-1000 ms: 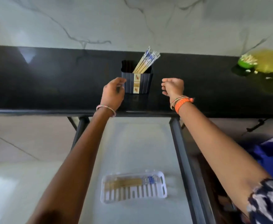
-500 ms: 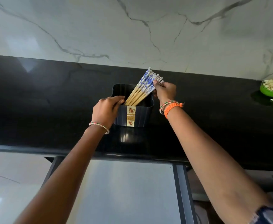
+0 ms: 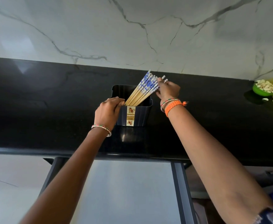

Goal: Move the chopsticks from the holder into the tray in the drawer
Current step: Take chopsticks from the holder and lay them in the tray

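Note:
A dark square holder (image 3: 139, 115) with a gold label stands on the black counter (image 3: 51, 110). Several bamboo chopsticks (image 3: 144, 88) with blue-and-white patterned tops lean in it toward the right. My left hand (image 3: 108, 110) grips the holder's left front rim. My right hand (image 3: 168, 90) pinches the patterned upper ends of a few chopsticks, which are fanned slightly out from the bundle. The open drawer (image 3: 129, 191) lies below the counter edge, between my forearms. The tray is out of view.
A green bowl (image 3: 262, 90) of pale pieces sits at the counter's far right, with a few pieces spilled beside it. A marble wall (image 3: 132, 29) rises behind the counter. The drawer's dark side rail (image 3: 182, 191) runs along its right.
My right hand has gone from hovering beside the holder to gripping the chopstick tops. My left hand has settled on the holder's rim. The view has tilted up, so the tray has left the frame.

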{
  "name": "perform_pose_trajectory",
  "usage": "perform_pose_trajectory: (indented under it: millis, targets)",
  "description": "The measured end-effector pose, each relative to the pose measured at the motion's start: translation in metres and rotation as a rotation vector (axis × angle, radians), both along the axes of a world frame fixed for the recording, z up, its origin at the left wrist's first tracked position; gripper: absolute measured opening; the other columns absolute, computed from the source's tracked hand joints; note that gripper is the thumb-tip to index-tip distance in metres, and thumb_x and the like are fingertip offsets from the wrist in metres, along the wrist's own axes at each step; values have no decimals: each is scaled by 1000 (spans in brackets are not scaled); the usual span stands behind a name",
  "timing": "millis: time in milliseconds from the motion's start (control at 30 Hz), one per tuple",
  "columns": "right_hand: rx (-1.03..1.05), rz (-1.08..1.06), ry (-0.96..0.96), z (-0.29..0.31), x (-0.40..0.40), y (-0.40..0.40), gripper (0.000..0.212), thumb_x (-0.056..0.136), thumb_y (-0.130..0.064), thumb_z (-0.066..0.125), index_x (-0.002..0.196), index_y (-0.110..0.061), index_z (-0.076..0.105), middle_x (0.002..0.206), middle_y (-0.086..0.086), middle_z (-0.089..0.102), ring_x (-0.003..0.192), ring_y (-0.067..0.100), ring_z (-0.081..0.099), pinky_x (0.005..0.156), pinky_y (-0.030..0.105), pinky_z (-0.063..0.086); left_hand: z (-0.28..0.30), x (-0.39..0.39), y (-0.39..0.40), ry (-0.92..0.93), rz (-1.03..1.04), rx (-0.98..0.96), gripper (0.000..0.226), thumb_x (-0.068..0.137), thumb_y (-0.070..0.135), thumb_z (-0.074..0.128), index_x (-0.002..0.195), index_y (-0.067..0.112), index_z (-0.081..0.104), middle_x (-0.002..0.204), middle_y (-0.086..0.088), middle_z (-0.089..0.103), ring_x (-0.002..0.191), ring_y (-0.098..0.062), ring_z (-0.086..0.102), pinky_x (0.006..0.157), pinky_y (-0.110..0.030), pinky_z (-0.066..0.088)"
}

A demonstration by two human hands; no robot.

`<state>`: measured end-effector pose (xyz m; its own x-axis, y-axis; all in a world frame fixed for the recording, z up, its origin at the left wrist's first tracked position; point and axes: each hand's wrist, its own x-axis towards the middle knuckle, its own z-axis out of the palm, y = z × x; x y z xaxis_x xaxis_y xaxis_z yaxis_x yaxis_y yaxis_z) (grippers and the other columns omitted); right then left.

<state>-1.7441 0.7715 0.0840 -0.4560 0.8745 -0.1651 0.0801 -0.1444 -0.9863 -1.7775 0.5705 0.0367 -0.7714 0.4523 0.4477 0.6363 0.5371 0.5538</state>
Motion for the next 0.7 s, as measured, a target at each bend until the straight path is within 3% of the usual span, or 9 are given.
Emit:
perform_pose_trajectory:
  millis: [100, 167, 300, 400, 533, 700]
  targets:
    - [17, -62, 11, 12, 9, -4, 26, 86, -20, 68, 73, 2, 65, 72, 13, 64, 67, 20, 61, 75, 40, 56, 1, 8, -2, -29, -64, -43, 35, 93, 28, 48, 124, 14, 56, 130, -11, 59, 129, -23, 47, 107, -38, 35]
    - [22, -96, 64, 25, 16, -7, 21, 86, -19, 68, 71, -5, 67, 73, 10, 67, 75, 23, 67, 79, 41, 59, 10, 13, -2, -27, -73, -37, 39, 94, 26, 48, 129, 12, 51, 134, -13, 55, 134, -23, 40, 114, -37, 24]
    - [85, -146, 200, 54, 38, -14, 26, 85, -15, 68, 59, -17, 66, 63, 1, 64, 76, 21, 67, 79, 44, 59, 34, 30, -2, -54, -65, 41, 41, 94, 25, 48, 134, 17, 45, 141, -14, 47, 136, -29, 35, 110, -43, 31]
    - [49, -180, 337, 77, 64, -21, 24, 85, -11, 67, 62, -13, 66, 64, 2, 65, 72, 18, 65, 78, 41, 60, 54, 44, -5, -57, -98, 38, 44, 94, 27, 48, 137, 19, 41, 143, -13, 45, 133, -30, 40, 102, -47, 42]
    - [-111, -207, 519, 101, 115, -43, 10, 89, -8, 64, 83, -2, 69, 74, 3, 66, 76, 16, 65, 83, 37, 58, 72, 71, -19, -72, -151, 60, 50, 93, 29, 50, 140, 18, 36, 146, -10, 41, 132, -27, 43, 99, -44, 46]
    - [-382, -235, 579, 79, 188, -95, 14, 92, -15, 62, 79, -11, 62, 83, 4, 68, 84, 15, 68, 75, 26, 58, 51, 127, -73, -193, -119, 167, 48, 92, 26, 50, 139, 17, 38, 139, -16, 49, 122, -32, 52, 103, -40, 44]
